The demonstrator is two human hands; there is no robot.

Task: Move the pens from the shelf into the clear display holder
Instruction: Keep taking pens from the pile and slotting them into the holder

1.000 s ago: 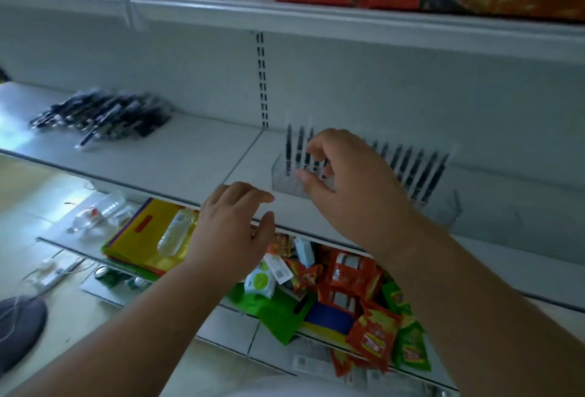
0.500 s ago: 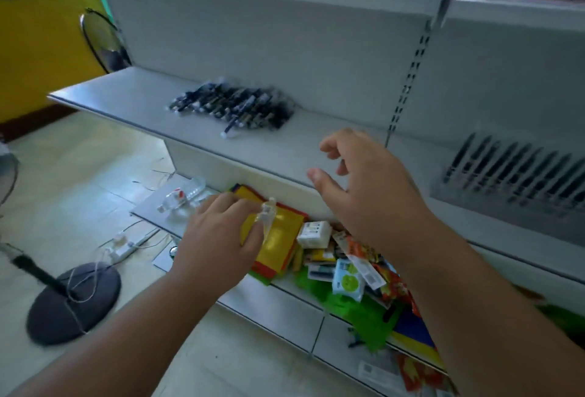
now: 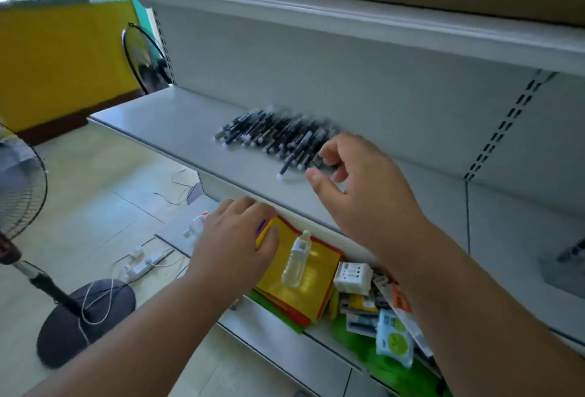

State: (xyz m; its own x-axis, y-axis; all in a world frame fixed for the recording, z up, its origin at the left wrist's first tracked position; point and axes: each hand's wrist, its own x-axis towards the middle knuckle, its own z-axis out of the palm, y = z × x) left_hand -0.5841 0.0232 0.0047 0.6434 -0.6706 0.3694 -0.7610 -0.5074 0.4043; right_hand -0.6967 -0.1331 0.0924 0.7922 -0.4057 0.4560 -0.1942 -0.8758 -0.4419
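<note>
A heap of black pens [image 3: 278, 137] lies on the grey shelf [image 3: 177, 130], blurred by camera motion. My right hand [image 3: 364, 187] hovers just right of the heap, fingers loosely curled, thumb and forefinger apart, holding nothing. One pen with a white tip [image 3: 289, 166] sticks out toward the shelf's front edge, close to my thumb. My left hand [image 3: 237, 244] hangs lower, in front of the shelf's edge, fingers bent downward and empty. Only a corner of the clear display holder [image 3: 566, 267] shows at the far right edge.
Below the shelf a lower shelf holds a yellow and red packet [image 3: 304, 289], a small clear bottle [image 3: 296, 259], a white box [image 3: 351, 276] and snack packs. A standing fan [image 3: 22, 194] and a power strip [image 3: 142, 265] are on the floor at left. A higher shelf overhangs.
The view has swung left from the holder to the pen heap. My right hand has left the holder and come up beside the pens. My left hand stays low and empty.
</note>
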